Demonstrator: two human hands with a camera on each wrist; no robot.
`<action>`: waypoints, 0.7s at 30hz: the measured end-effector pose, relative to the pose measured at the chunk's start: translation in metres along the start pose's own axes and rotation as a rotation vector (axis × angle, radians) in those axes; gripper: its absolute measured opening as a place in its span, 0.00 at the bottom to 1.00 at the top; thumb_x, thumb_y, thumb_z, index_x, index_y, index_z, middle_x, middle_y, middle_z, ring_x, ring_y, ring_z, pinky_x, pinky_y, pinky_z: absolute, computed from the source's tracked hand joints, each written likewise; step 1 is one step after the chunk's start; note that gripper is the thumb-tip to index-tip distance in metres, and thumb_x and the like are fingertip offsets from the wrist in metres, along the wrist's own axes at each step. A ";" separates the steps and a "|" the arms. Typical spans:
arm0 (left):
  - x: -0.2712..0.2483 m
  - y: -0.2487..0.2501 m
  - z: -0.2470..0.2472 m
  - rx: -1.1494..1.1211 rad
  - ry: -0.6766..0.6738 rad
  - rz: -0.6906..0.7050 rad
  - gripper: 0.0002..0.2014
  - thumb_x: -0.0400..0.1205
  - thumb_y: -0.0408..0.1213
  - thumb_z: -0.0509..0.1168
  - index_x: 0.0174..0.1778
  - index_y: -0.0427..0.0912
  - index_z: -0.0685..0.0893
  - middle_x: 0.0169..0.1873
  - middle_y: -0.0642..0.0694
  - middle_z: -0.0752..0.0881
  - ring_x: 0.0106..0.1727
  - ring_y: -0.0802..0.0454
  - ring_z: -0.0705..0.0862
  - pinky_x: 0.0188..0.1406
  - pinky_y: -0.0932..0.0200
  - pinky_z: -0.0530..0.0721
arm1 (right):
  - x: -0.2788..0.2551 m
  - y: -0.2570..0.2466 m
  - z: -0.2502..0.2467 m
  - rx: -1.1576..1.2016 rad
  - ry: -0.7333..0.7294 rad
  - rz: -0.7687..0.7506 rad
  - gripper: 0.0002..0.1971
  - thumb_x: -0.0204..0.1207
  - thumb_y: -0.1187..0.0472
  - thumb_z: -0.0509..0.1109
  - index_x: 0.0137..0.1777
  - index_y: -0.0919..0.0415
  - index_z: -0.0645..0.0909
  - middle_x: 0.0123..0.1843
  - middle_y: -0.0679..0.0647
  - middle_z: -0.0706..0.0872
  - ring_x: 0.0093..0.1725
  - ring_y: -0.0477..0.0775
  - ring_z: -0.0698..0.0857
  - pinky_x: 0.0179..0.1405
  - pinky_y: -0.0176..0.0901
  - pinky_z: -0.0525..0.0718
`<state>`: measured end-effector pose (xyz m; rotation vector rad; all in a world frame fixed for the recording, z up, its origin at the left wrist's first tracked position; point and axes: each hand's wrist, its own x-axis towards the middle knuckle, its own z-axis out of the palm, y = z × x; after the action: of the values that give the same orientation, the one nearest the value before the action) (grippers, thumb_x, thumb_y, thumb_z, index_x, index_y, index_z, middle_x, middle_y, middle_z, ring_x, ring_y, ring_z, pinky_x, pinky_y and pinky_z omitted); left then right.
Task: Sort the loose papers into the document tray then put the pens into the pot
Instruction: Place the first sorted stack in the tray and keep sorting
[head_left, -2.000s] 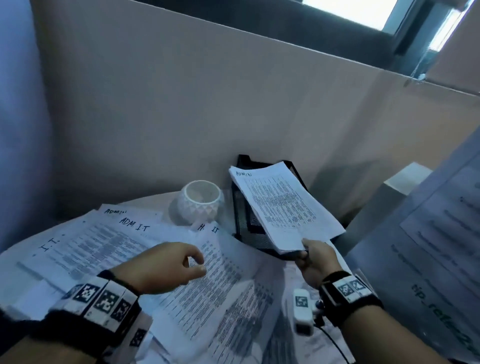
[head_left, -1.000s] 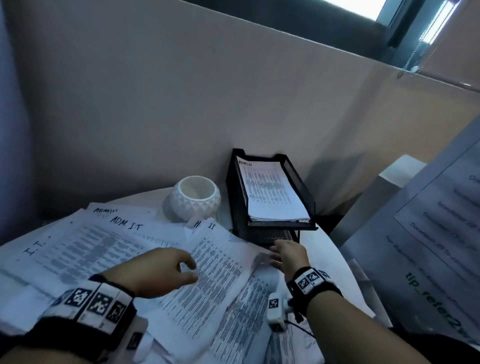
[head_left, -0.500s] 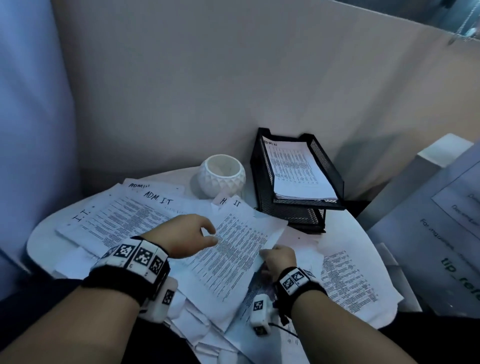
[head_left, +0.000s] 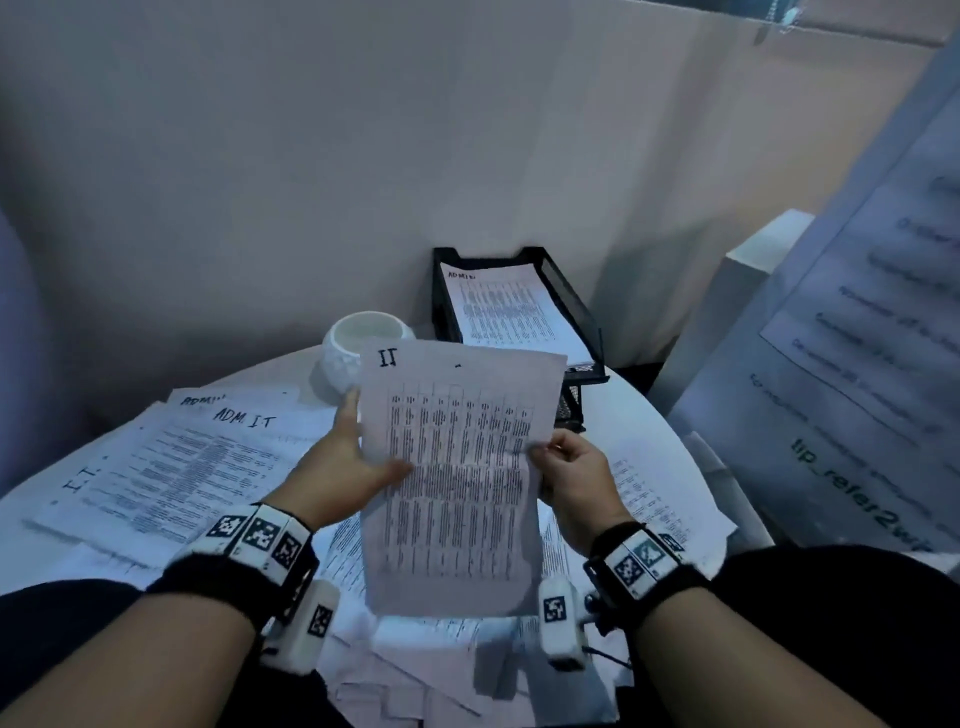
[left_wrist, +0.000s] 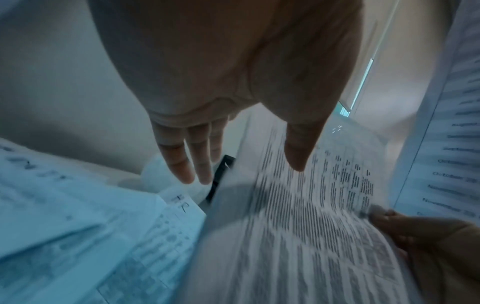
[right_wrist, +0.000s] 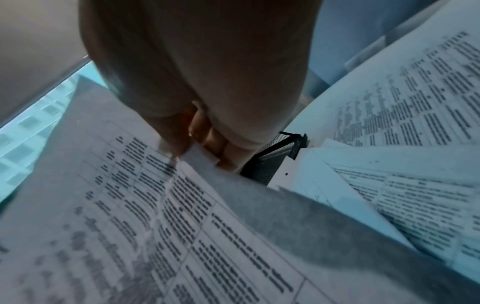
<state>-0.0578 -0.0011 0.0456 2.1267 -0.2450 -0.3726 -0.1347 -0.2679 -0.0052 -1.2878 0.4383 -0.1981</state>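
A printed sheet (head_left: 457, 483) marked "IT" is held up over the bench (head_left: 631, 415), pinched by the right hand (head_left: 574, 480) and steadied by the flattened left hand (head_left: 345, 462). Being limp, it could buckle against the tray (head_left: 582, 312) rim, or be misfiled among the "ADMIN" pages.

Desk (head_left: 634, 410) seen from head, looking down; wrist views close along fingers (left_wrist: 182, 162); held sheet (head_left: 457, 467) shared by all.
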 end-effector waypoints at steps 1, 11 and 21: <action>-0.002 0.004 0.007 -0.057 0.010 0.005 0.45 0.78 0.38 0.80 0.87 0.55 0.60 0.63 0.54 0.88 0.59 0.52 0.88 0.67 0.40 0.85 | 0.001 0.001 -0.002 0.039 0.006 0.027 0.05 0.83 0.69 0.72 0.46 0.63 0.86 0.42 0.63 0.87 0.41 0.59 0.81 0.44 0.54 0.84; -0.021 0.003 -0.005 -0.127 0.270 -0.073 0.05 0.85 0.36 0.73 0.43 0.45 0.91 0.42 0.42 0.94 0.47 0.39 0.92 0.55 0.39 0.89 | 0.007 0.058 -0.049 -0.258 0.437 0.453 0.16 0.75 0.63 0.75 0.62 0.64 0.80 0.59 0.62 0.85 0.54 0.64 0.86 0.56 0.67 0.91; -0.041 -0.022 -0.031 -0.098 0.396 -0.171 0.06 0.84 0.36 0.73 0.41 0.43 0.89 0.42 0.41 0.92 0.47 0.37 0.90 0.54 0.39 0.87 | 0.007 0.081 -0.025 -0.476 0.220 0.385 0.03 0.71 0.67 0.76 0.39 0.67 0.85 0.39 0.61 0.90 0.38 0.59 0.89 0.37 0.54 0.90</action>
<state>-0.0847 0.0479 0.0501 2.0788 0.1811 -0.0540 -0.1466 -0.2700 -0.0892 -1.6204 0.9522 0.0990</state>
